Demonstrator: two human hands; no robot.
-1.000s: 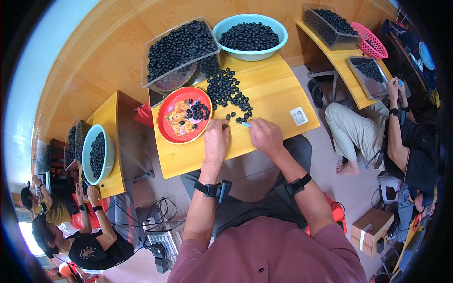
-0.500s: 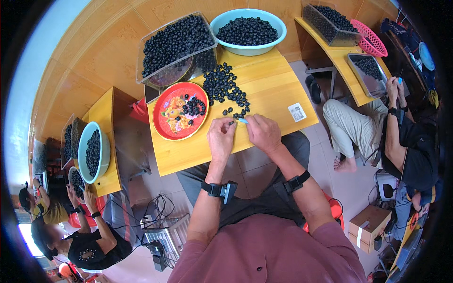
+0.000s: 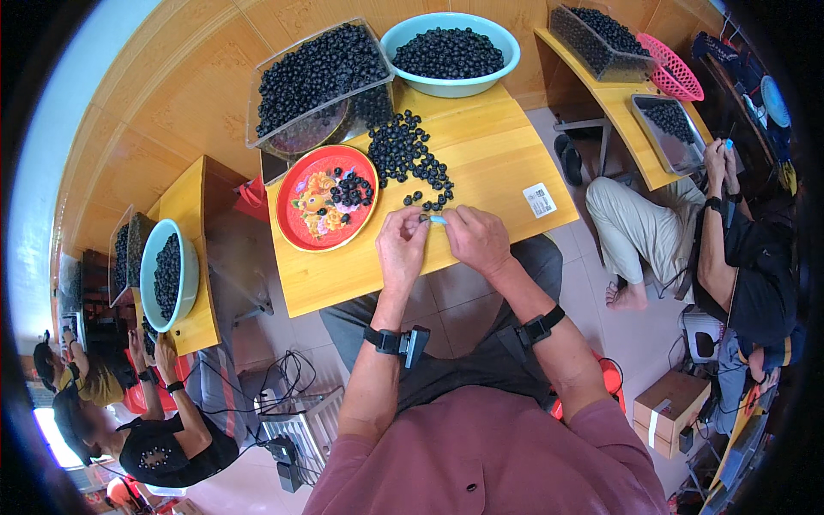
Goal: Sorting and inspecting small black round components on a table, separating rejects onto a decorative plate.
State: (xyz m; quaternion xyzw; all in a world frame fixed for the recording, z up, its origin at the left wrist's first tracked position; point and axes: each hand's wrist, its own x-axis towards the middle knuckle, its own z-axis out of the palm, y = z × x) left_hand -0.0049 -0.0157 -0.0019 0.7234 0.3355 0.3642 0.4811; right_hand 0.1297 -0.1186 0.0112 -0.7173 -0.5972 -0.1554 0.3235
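My left hand (image 3: 402, 249) and my right hand (image 3: 477, 239) meet at the near middle of a yellow wooden table (image 3: 498, 163). My right hand pinches a small light-blue tool (image 3: 438, 220). My left hand's fingers close on a small dark berry right beside it, mostly hidden by the fingertips. A loose pile of dark round berries (image 3: 410, 156) lies just beyond my hands. To the left sits a red flowered plate (image 3: 305, 225) with a few berries on it.
A clear plastic bin (image 3: 319, 77) and a light-blue bowl (image 3: 451, 51), both full of berries, stand at the table's far side. A white label (image 3: 539, 200) lies at right. Other people work at similar tables right (image 3: 738, 257) and lower left (image 3: 154, 438).
My hands stay together at the same spot on the table, with only small finger movement. The view has shifted slightly.
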